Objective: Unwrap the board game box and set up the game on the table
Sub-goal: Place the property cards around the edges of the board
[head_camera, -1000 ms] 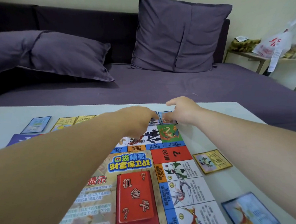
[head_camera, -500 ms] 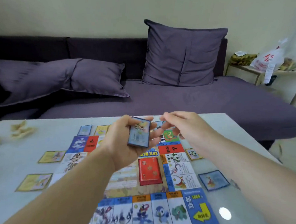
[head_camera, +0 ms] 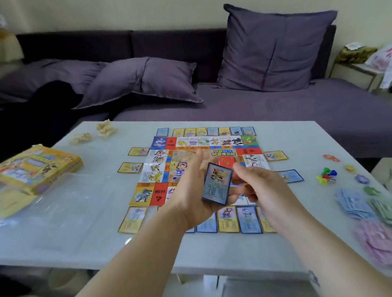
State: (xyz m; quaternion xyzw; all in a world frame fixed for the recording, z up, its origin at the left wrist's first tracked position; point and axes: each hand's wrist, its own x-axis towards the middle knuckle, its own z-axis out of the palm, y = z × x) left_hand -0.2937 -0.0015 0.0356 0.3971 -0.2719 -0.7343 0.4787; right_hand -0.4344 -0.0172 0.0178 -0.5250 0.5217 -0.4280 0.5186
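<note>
Blue-bordered card (head_camera: 216, 186) — purple cushions (head_camera: 272, 49)

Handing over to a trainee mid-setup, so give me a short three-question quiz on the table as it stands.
1. True or false: the yellow box lies right of the board.
2. The left hand holds: A blue-framed cards; B a pawn; C banknotes.
3. The coloured pawns sit on which side of the board?
Key: 1 false, it lies left; 2 A; 3 right.
</note>
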